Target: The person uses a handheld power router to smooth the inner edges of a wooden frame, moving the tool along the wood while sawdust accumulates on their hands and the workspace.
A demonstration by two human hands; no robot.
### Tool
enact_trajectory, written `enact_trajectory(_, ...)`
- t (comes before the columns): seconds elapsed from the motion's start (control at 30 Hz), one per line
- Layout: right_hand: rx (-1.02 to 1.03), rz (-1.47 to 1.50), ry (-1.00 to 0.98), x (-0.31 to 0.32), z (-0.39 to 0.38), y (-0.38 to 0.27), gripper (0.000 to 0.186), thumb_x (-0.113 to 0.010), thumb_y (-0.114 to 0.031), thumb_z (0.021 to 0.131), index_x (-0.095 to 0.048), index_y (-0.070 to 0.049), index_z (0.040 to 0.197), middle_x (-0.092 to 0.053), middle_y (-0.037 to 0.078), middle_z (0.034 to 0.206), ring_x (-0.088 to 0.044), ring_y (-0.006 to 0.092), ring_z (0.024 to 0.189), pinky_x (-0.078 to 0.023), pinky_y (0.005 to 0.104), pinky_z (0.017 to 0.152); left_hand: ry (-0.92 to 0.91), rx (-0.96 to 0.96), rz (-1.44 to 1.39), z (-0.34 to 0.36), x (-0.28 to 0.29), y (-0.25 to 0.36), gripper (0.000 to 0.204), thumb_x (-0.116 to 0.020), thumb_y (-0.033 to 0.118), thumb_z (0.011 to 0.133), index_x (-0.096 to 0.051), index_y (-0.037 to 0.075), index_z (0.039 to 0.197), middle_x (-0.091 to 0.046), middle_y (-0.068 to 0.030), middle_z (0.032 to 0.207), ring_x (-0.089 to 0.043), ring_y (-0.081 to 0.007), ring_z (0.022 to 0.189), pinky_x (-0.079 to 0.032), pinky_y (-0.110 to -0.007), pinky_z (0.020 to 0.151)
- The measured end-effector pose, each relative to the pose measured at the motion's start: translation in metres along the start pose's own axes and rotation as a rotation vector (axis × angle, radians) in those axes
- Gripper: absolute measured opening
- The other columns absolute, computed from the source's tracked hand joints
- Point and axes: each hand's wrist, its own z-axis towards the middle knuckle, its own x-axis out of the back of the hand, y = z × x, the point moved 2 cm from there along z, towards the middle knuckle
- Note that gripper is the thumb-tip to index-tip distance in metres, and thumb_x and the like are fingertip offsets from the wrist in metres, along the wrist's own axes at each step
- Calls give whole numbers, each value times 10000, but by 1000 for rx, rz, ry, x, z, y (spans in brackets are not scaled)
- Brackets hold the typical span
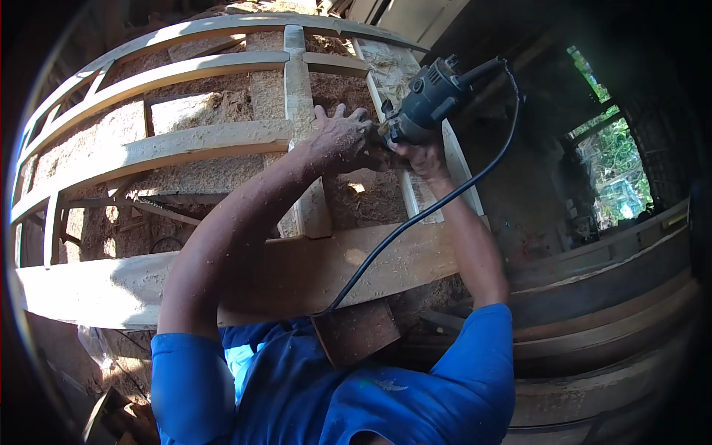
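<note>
A dark green-and-black power router [424,100] is tilted over a wooden frame, with a black cord [455,195] looping down from its top end. My right hand [420,157] grips the router's lower end, where a brass-coloured part shows. Just left of it, my left hand [338,141] lies with fingers spread beside the pale vertical wooden member [311,208]; what its thumb side touches is partly hidden. Wood shavings are on my left forearm and on the frame's rails [185,142].
A wide board [111,282] crosses in front of me, with a brown wooden piece [356,334] below it. Shavings-covered boards [182,111] lie under the frame. Stacked planks [608,326] stand at the right, near a bright opening [615,170]. A clear plastic bag [96,345] hangs at lower left.
</note>
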Motion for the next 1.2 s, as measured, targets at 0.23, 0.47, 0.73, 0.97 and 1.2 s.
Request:
enact_trajectory(0.23,-67,135,-27,-16,7,-10,835,-872,-250,671,-399,-50,1330,-569,69,1179,-603,195,1043,-506,348,925,-20,47,-26,-19,16,1,851,-692,719,726,-545,87,1277,-465,-137,1375,-410,-382,1322,-315,-686,1003)
enact_trajectory(0.47,14,83,-68,-32,14,-22,742,-835,-257,746,-420,-39,1321,-601,79,1162,-628,199,1036,-507,355,949,14,11,-1,-27,13,-20,915,-670,726,734,-488,82,1359,-476,-129,1390,-437,-329,1317,-281,-709,1023)
enact_trajectory(0.73,-5,487,-109,-46,15,-12,613,-772,-96,823,-431,-53,1330,-595,70,1182,-625,168,1045,-544,303,888,32,-24,21,-33,18,-24,961,-612,772,746,-449,91,1403,-484,-100,1361,-523,-346,1201,-304,-687,946)
enact_trajectory(0.97,15,284,-16,-34,11,-3,575,-795,-126,824,-477,-78,1301,-600,52,1164,-612,155,1020,-531,297,896,10,-42,53,-23,14,-18,942,-590,779,759,-465,88,1388,-480,-108,1366,-533,-378,1168,-312,-691,922)
enact_trajectory(1.2,-117,1073,-37,-32,10,-14,356,-553,-350,1003,-555,-75,1229,-607,53,1154,-604,174,1010,-499,329,953,-25,-70,-38,-10,17,-9,877,-619,722,787,-475,87,1374,-471,-121,1396,-500,-404,1237,-313,-714,929)
